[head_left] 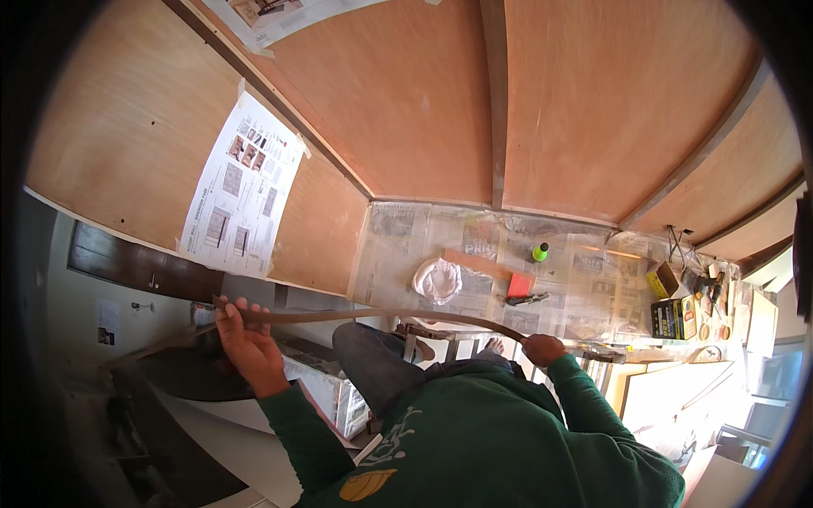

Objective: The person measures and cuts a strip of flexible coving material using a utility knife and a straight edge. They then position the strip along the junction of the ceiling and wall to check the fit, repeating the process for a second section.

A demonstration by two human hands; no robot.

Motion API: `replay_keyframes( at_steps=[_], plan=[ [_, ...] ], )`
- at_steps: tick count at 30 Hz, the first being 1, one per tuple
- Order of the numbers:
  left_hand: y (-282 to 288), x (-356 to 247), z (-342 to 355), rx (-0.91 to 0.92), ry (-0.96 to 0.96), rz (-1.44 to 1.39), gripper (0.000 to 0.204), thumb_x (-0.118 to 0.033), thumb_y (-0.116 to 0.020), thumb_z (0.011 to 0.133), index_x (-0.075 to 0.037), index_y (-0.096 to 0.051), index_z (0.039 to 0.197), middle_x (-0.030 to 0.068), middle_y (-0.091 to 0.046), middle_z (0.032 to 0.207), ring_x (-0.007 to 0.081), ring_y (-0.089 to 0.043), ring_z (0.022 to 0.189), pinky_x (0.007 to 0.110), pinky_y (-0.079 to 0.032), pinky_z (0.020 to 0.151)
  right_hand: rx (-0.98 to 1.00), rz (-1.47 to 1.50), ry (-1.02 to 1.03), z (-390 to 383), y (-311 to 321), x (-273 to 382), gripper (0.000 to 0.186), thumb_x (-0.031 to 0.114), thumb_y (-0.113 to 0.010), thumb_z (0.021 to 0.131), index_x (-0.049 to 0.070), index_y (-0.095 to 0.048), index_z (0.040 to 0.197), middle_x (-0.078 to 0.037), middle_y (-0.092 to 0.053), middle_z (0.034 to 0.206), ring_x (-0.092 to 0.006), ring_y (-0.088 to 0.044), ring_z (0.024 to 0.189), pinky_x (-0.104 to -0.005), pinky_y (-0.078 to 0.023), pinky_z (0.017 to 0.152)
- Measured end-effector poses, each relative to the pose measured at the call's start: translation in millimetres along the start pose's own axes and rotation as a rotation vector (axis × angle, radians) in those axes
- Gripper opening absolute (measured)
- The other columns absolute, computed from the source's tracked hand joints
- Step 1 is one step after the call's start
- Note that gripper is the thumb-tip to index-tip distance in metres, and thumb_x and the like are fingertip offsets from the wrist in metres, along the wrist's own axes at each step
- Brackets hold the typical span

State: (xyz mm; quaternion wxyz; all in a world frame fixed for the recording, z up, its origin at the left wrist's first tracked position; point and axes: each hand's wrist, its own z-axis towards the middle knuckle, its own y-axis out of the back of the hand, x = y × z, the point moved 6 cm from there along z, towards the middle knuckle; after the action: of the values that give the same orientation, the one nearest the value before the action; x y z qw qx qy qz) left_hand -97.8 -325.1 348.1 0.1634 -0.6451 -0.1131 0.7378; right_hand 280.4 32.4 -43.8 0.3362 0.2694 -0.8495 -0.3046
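A long, thin brown wooden strip (385, 313) spans across in front of me, and it looks curved in this view. My left hand (251, 349) pinches its left end between thumb and fingers, palm turned up. Near the strip's other end, my right hand (542, 349) is closed around it in a fist. Beyond the strip lies a ledge covered in newspaper and clear plastic (584, 284). A white cloth bundle (438, 280), a flat brown wooden piece (476, 263) and a small red piece (521, 284) rest on that ledge.
A green bottle with a black cap (540, 252) stands on the ledge. Boxes (673, 318) and tools crowd its right end. Brown wood panels with dark vertical ribs (498, 102) rise behind. A printed drawing sheet (241, 186) is taped at left. Ladder-like rungs (457, 349) show below.
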Motion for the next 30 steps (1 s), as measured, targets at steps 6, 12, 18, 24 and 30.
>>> replay_keyframes(
  at_steps=[6,12,18,24,30],
  plan=[
    [-25,-14,-11,-0.093,-0.166,0.260,0.047,-0.018,-0.068,0.098,-0.014,-0.046,0.140,0.0104,-0.066,0.130,0.0220,-0.070,0.099,0.030,-0.056,0.079,0.027,0.187,-0.239,-23,15,2,0.065,0.054,-0.042,0.103,-0.005,-0.069,0.104,-0.032,-0.068,0.112,-0.0493,-0.063,0.110,-0.0559,-0.046,0.098],
    [-50,-10,-22,-0.129,-0.257,0.445,0.047,-0.022,-0.069,0.098,-0.011,-0.045,0.137,0.0138,-0.068,0.126,0.0232,-0.072,0.096,0.029,-0.056,0.077,0.036,0.195,-0.283,-23,21,-4,0.064,0.053,-0.042,0.103,-0.004,-0.070,0.104,-0.031,-0.069,0.110,-0.0493,-0.063,0.110,-0.0554,-0.047,0.098],
    [-46,-18,-35,-0.181,-0.344,0.651,0.039,-0.025,-0.068,0.099,0.000,-0.052,0.124,0.0169,-0.072,0.115,0.0232,-0.071,0.101,0.031,-0.058,0.084,0.043,0.226,-0.248,-17,17,-8,0.062,0.051,-0.042,0.103,-0.004,-0.069,0.109,-0.031,-0.068,0.114,-0.0479,-0.062,0.113,-0.0540,-0.048,0.099],
    [-58,-31,-60,-0.165,-0.614,0.819,0.032,-0.025,-0.072,0.098,0.002,-0.056,0.105,0.0175,-0.074,0.107,0.0172,-0.069,0.093,0.029,-0.058,0.084,0.074,0.254,-0.236,-22,19,-3,0.068,0.054,-0.038,0.104,-0.007,-0.068,0.107,-0.033,-0.067,0.114,-0.0505,-0.062,0.113,-0.0561,-0.047,0.099],
    [-71,-41,-75,-0.194,-0.656,0.963,0.031,-0.024,-0.073,0.097,0.002,-0.058,0.105,0.0125,-0.072,0.097,0.0141,-0.066,0.083,0.026,-0.056,0.077,0.076,0.293,-0.279,-17,9,-17,0.069,0.054,-0.039,0.104,-0.008,-0.069,0.104,-0.035,-0.067,0.111,-0.0505,-0.063,0.111,-0.0559,-0.047,0.099]
  ],
)
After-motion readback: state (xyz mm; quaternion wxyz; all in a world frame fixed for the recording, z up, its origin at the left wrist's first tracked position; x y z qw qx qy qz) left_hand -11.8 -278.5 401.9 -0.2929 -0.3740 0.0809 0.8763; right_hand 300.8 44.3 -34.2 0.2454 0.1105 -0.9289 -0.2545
